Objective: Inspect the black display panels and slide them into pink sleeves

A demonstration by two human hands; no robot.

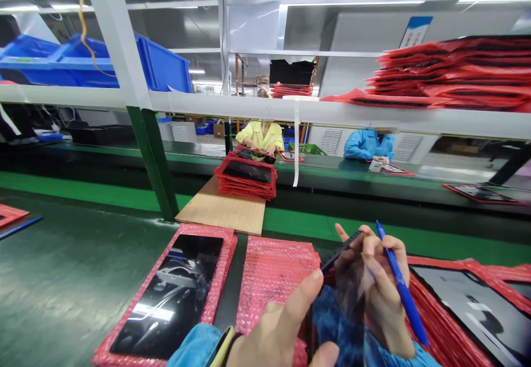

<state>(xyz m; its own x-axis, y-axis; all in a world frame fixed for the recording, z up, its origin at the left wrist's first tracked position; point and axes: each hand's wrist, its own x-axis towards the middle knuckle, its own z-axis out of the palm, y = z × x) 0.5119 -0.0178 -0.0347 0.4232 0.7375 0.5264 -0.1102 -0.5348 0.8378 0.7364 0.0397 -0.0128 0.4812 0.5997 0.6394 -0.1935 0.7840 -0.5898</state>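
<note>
My left hand [276, 325] grips the near-left edge of a glossy black screen panel [336, 320], which is tilted up and mirrors a blue sleeve. My right hand [384, 287] is closed at the panel's far right edge, with a blue pen [402, 289] held between its fingers; whether it also pinches a film there I cannot tell. Under my left hand lies a stack of pink bubble-wrap sleeves [276, 270]. Further left, another black screen panel [174, 292] rests flat on a pink bubble-wrap sleeve [226, 264].
At right stand stacked red-wrapped panels [468, 300]. A wooden board [203, 206] bearing a red-wrapped stack [246, 176] bridges the green conveyor. A green post [151, 159] supports the overhead shelf, with blue bins [161, 62] and red packs [452, 73]. Two co-workers sit across the line.
</note>
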